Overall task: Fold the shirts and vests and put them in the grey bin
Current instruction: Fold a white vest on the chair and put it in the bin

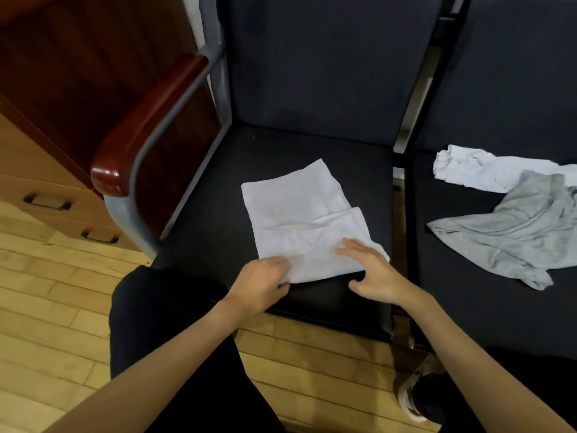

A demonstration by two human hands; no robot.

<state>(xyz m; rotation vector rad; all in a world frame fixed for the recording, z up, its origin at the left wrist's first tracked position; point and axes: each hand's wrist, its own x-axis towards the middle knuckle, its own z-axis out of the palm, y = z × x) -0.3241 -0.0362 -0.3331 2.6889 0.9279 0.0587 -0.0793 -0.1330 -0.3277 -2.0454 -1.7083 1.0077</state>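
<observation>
Head view, looking down on two dark padded chairs side by side. A white shirt (299,214), partly folded into a rough rectangle, lies flat on the seat (352,157) of the nearer, left-hand chair, its lower portion doubled over so that a second layer crosses the near half. The left hand (262,284) pinches the near left corner of the shirt at the seat's front edge, fingers curled over the cloth and thumb tucked beneath. The right hand (371,271) lies across the near right corner, fingers extended and nearly straight on top of the fabric, thumb hanging apart below the hem over the seat; it presses rather than grips. On the adjacent seat (452,276), to the right and well apart from the shirt in hand, lie two unfolded garments: a crumpled white one (487,173) farther back and a grey one (512,242) spread in front, the grey overlapping the white at its right end. A glossy red-brown armrest (150,126) on a grey metal frame bounds the left chair; beyond it stands a wooden drawer unit (46,195) with two dark handles. The person's dark-trousered knee (162,307) touches the seat front, above a pale wood floor (46,307); a shoe (415,395) shows lower right. The grey bin is out of view.
</observation>
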